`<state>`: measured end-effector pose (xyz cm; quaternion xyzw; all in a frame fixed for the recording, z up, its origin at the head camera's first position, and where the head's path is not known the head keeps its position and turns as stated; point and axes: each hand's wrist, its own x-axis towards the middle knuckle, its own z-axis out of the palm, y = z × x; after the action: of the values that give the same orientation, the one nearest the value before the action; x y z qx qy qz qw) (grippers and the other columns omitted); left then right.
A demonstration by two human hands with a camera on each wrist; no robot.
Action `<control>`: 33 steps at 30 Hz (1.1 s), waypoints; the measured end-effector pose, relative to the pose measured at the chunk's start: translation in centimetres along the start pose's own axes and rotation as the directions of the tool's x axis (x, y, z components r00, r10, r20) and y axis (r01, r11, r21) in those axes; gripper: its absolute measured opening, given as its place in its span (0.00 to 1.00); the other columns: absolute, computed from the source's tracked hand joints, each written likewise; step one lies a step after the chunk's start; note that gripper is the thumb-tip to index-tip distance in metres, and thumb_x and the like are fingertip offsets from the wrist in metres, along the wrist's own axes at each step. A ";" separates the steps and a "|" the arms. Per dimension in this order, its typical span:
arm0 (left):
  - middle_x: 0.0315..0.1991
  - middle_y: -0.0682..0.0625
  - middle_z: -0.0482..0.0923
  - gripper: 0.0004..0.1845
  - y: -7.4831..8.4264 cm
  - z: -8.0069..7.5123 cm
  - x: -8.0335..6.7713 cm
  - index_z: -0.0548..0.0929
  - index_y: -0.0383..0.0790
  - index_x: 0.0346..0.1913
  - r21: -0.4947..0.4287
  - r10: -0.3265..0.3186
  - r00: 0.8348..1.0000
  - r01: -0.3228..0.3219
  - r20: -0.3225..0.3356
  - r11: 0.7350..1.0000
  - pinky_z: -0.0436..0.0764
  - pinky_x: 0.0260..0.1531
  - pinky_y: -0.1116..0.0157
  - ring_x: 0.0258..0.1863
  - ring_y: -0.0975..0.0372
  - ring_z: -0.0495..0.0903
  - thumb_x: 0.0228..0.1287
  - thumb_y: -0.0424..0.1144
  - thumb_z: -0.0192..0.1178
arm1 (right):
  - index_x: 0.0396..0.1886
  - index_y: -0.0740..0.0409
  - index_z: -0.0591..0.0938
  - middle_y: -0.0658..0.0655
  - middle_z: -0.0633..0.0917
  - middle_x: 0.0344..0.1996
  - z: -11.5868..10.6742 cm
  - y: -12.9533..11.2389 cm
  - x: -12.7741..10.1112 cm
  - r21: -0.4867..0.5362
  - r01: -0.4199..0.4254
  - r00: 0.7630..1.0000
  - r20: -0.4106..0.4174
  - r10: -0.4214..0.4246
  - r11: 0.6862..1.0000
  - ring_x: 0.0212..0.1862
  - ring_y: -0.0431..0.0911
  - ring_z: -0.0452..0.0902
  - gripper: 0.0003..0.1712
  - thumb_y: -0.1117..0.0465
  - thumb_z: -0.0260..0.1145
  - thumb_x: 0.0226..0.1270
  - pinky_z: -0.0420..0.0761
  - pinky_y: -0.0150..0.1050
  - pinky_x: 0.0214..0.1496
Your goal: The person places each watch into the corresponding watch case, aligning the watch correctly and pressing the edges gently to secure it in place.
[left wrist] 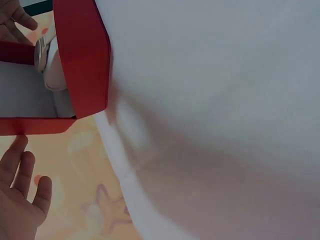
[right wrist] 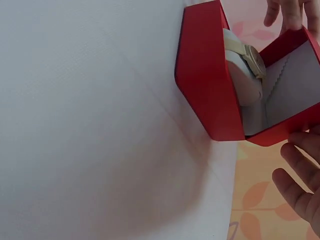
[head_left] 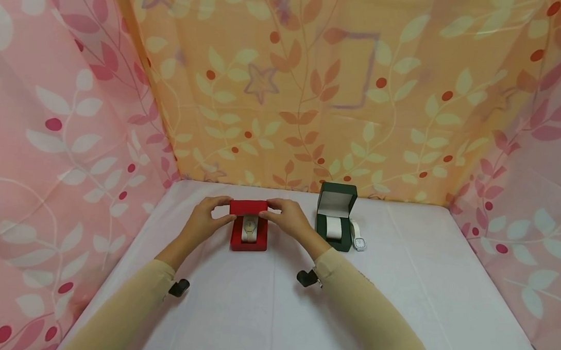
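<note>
A red watch box [head_left: 248, 244] stands on the table with its lid [head_left: 249, 208] partly raised. Inside, a watch [head_left: 250, 227] with a pale strap and round face is wrapped round a white cushion [right wrist: 244, 82]. My left hand [head_left: 203, 218] holds the lid's left side, thumb near the front edge and forefinger at the top. On the lid's other side, my right hand [head_left: 289, 219] holds it the same way. From the left wrist view, the fingers [left wrist: 24, 175] of my left hand touch the lid's side; the lid's pale lining [right wrist: 295, 82] shows in the right wrist view.
Right of the red box is a dark green watch box [head_left: 337, 197], lid up, with a white cushion [head_left: 334, 228] inside. A white watch [head_left: 359, 242] with a squarish face lies beside it. Patterned curtains [head_left: 288, 93] enclose the white-covered table [head_left: 239, 307] at the back and sides.
</note>
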<state>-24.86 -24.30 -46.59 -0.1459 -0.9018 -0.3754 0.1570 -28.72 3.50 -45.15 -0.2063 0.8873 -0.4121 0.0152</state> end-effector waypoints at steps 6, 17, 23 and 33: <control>0.57 0.47 0.86 0.28 0.5 0.2 -0.5 0.82 0.48 0.64 -0.082 -0.073 0.997 0.073 -0.003 0.994 0.77 0.58 0.46 0.59 0.52 0.79 0.63 0.54 0.71 | 0.66 0.50 0.82 0.51 0.86 0.60 0.2 0.0 -0.5 0.027 -0.001 1.000 -0.015 0.001 1.000 0.63 0.52 0.79 0.36 0.38 0.73 0.63 0.82 0.51 0.61; 0.59 0.44 0.85 0.29 1.7 0.2 -0.9 0.82 0.42 0.66 -0.098 -0.167 0.986 0.168 0.016 0.981 0.77 0.60 0.47 0.62 0.50 0.78 0.65 0.50 0.71 | 0.66 0.50 0.83 0.51 0.86 0.60 0.5 0.2 -0.7 0.025 0.012 0.999 -0.034 -0.011 1.000 0.63 0.51 0.80 0.35 0.39 0.74 0.63 0.81 0.51 0.62; 0.58 0.43 0.85 0.30 1.8 0.4 -1.3 0.83 0.42 0.65 -0.148 -0.227 0.974 0.228 0.021 0.962 0.76 0.64 0.47 0.62 0.50 0.79 0.63 0.52 0.73 | 0.65 0.50 0.83 0.51 0.86 0.59 0.9 0.4 -1.0 0.027 0.011 0.999 -0.046 -0.010 1.000 0.64 0.50 0.80 0.34 0.40 0.75 0.63 0.79 0.53 0.64; 0.61 0.44 0.83 0.31 2.3 0.8 -2.0 0.85 0.44 0.62 -0.320 -0.371 0.928 0.365 0.043 0.874 0.78 0.62 0.48 0.66 0.51 0.74 0.58 0.54 0.76 | 0.67 0.49 0.81 0.51 0.85 0.60 1.6 0.6 -1.7 0.059 0.005 0.996 -0.084 0.000 0.998 0.66 0.50 0.79 0.36 0.40 0.75 0.61 0.77 0.55 0.67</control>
<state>-22.33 -22.46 -46.44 0.0081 -0.8378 -0.5419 0.0656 -27.10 3.34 -46.87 -0.1892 0.8743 -0.4467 -0.0166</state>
